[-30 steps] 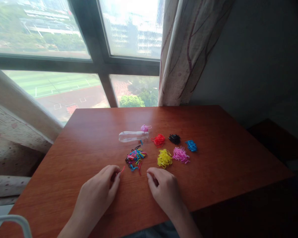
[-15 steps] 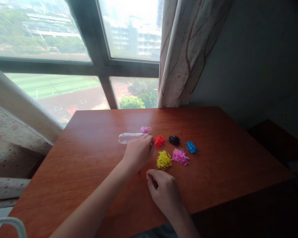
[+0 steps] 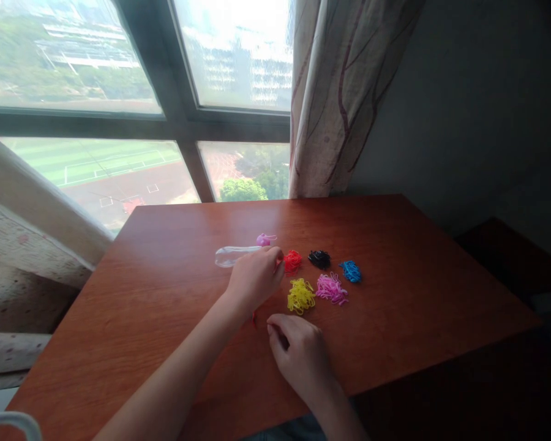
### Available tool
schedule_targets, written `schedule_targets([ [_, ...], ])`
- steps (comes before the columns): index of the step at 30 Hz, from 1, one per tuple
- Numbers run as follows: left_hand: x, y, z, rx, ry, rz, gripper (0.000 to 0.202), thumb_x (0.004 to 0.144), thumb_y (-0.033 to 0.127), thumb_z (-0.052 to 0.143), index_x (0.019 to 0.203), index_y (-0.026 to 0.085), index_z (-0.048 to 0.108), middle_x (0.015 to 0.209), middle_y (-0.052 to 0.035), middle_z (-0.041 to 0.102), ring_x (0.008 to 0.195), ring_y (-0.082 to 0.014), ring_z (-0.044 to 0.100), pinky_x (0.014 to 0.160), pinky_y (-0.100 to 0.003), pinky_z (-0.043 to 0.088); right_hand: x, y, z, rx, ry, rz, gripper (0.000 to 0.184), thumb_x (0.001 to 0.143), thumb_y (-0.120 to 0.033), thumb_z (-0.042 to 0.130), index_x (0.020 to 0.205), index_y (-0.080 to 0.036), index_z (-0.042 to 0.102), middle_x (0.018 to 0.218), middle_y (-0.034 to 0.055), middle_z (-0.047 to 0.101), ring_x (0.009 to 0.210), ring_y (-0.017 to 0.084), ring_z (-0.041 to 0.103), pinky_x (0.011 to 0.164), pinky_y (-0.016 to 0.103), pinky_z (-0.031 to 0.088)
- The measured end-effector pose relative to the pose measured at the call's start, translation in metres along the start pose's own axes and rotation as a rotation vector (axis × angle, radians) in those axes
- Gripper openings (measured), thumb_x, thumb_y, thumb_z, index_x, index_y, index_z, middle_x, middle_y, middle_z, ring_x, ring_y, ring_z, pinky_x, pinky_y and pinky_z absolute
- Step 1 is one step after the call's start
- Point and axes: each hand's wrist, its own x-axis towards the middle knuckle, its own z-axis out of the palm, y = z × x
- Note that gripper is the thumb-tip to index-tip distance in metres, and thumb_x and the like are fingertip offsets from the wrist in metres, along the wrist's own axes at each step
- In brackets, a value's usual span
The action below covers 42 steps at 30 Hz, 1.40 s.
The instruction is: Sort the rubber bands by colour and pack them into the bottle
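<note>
My left hand reaches across to the pile of red rubber bands. Its thumb and fingers are pinched together at the pile's left edge, with a bit of red between the tips. My right hand rests low on the table, its thumb and forefinger closed in a pinch; whatever they hold, if anything, is too small to make out. A small red piece lies by my left forearm, partly hidden. Closest to my right hand is a pile of yellow rubber bands, with pink rubber bands beside it.
Black rubber bands and blue rubber bands lie in piles farther right. A clear container sits behind my left hand, near a pink piece with a loop. The wooden table meets a window and curtain.
My left hand's fingertips now have a bit of red between them at the red pile. The view has shifted slightly; my right hand keeps its pinch in about the same place.
</note>
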Motion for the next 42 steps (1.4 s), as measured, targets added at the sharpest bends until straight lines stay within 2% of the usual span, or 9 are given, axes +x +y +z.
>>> schedule_targets([
  [4,-0.027,-0.015,-0.013,-0.029,0.009,-0.010,0.015,0.090,0.029,0.051,0.088,0.023,0.065,0.087,-0.0018,0.072,0.072,-0.0177,0.065,0.059,-0.026,0.037,0.000,-0.001,-0.001,-0.030,-0.031,0.009,0.018,0.090,-0.014,0.050,0.087,-0.023,0.065,0.076,0.0008,0.069,0.072,0.016,0.064,0.067,0.024,0.039],
  [8,-0.060,-0.029,-0.014,-0.130,0.015,-0.044,0.014,0.090,0.031,0.052,0.086,0.024,0.064,0.084,0.0007,0.070,0.069,-0.0153,0.063,0.059,-0.024,0.038,-0.001,-0.002,0.000,-0.074,-0.055,0.003,0.017,0.091,-0.014,0.050,0.087,-0.023,0.063,0.076,0.0003,0.068,0.072,0.016,0.063,0.066,0.025,0.037],
  [12,-0.092,-0.038,-0.003,-0.169,0.010,-0.066,0.019,0.093,0.032,0.048,0.088,0.024,0.064,0.080,0.0006,0.069,0.068,-0.0151,0.063,0.059,-0.024,0.040,0.000,-0.003,0.001,-0.119,-0.066,-0.002,0.016,0.091,-0.014,0.051,0.088,-0.023,0.063,0.078,0.0003,0.069,0.073,0.017,0.062,0.065,0.025,0.035],
  [18,-0.124,-0.052,0.021,-0.224,0.106,-0.097,0.018,0.093,0.031,0.048,0.090,0.024,0.064,0.080,0.0013,0.069,0.069,-0.0147,0.065,0.063,-0.024,0.045,0.003,-0.009,0.001,-0.160,-0.122,0.040,0.011,0.090,-0.015,0.057,0.088,-0.024,0.062,0.078,-0.0011,0.068,0.074,0.016,0.061,0.066,0.025,0.033],
  [24,-0.129,-0.055,0.031,-0.226,0.131,-0.075,0.017,0.094,0.033,0.049,0.091,0.024,0.064,0.087,0.0009,0.071,0.076,-0.0161,0.068,0.067,-0.025,0.047,0.007,-0.019,0.005,-0.155,-0.171,0.056,0.007,0.089,-0.018,0.062,0.090,-0.025,0.062,0.079,-0.0028,0.067,0.075,0.016,0.061,0.066,0.026,0.032],
  [31,-0.128,-0.055,0.031,-0.230,0.118,-0.083,0.018,0.094,0.033,0.049,0.091,0.025,0.064,0.086,0.0011,0.072,0.075,-0.0165,0.068,0.067,-0.026,0.048,0.008,-0.020,0.012,-0.174,-0.139,0.071,0.012,0.090,-0.012,0.057,0.085,-0.024,0.060,0.081,-0.0015,0.069,0.077,0.016,0.063,0.066,0.026,0.031],
  [42,-0.128,-0.055,0.031,-0.229,0.102,-0.090,0.021,0.094,0.036,0.047,0.091,0.024,0.064,0.087,-0.0002,0.071,0.076,-0.0169,0.068,0.068,-0.026,0.048,0.005,-0.017,0.012,-0.171,-0.084,0.049,0.014,0.089,-0.012,0.057,0.079,-0.022,0.058,0.072,-0.0019,0.065,0.069,0.014,0.059,0.063,0.026,0.028],
])
